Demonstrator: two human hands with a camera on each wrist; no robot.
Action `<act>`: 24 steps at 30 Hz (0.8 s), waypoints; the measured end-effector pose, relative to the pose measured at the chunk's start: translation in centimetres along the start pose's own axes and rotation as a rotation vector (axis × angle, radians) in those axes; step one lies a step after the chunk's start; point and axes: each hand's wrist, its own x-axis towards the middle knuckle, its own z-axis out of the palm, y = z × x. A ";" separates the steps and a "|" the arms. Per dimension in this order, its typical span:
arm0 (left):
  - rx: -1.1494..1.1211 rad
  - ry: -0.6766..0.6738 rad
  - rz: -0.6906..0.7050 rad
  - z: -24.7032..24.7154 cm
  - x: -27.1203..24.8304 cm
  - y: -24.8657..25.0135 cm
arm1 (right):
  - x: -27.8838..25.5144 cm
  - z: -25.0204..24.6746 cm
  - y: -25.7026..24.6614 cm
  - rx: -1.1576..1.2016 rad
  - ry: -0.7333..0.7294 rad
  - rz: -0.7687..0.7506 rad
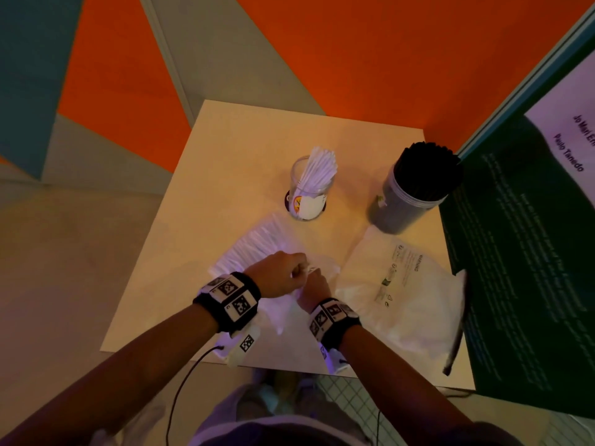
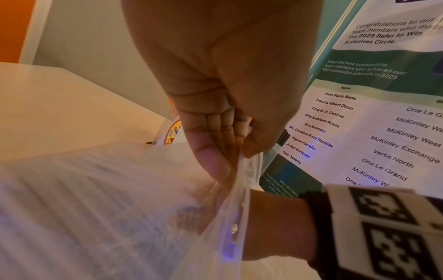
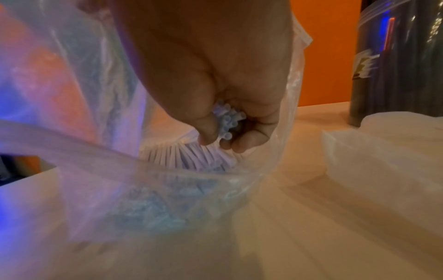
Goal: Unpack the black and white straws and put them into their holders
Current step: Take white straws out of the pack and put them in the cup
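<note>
A person stands over a small pale square surface [image 1: 180,239], both bare forearms reaching in with marker-printed bands at the wrists; the left hand [image 1: 279,274] pinches the open lip of a clear plastic bag [image 1: 257,243] between thumb and curled fingers [image 2: 210,151], lifting the film up off the surface; the right hand [image 1: 314,284] is inside the bag's mouth, its fingers [image 3: 206,130] curled round a bunch of white straws [image 3: 227,121] at their open ends, with more of the same straws fanned out below in the bag; toward the far side of the surface a clear glass jar [image 1: 309,194] with a sticker stands upright and holds white straws leaning together; to its right, well apart, a grey cylindrical holder [image 1: 405,207] is packed with black straws [image 1: 428,169]; a second flat plastic bag [image 1: 402,291] with a printed warning label lies at the near right of the surface, just beside the hands; a green and white poster [image 1: 521,252] stands along the right edge.
</note>
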 end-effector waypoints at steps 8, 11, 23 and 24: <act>-0.019 0.013 0.013 0.7 0.0 -0.6 | -0.3 -0.9 0.1 -0.008 -0.032 0.000; -0.014 0.011 0.019 0.8 0.2 -0.7 | -0.8 -1.5 0.0 -0.045 -0.074 0.004; 0.298 -0.013 0.020 1.6 1.8 0.4 | -7.4 -15.0 7.1 -0.280 -0.315 0.025; 0.339 0.000 0.055 1.9 2.0 0.8 | -8.2 -16.5 7.7 -0.333 -0.331 0.025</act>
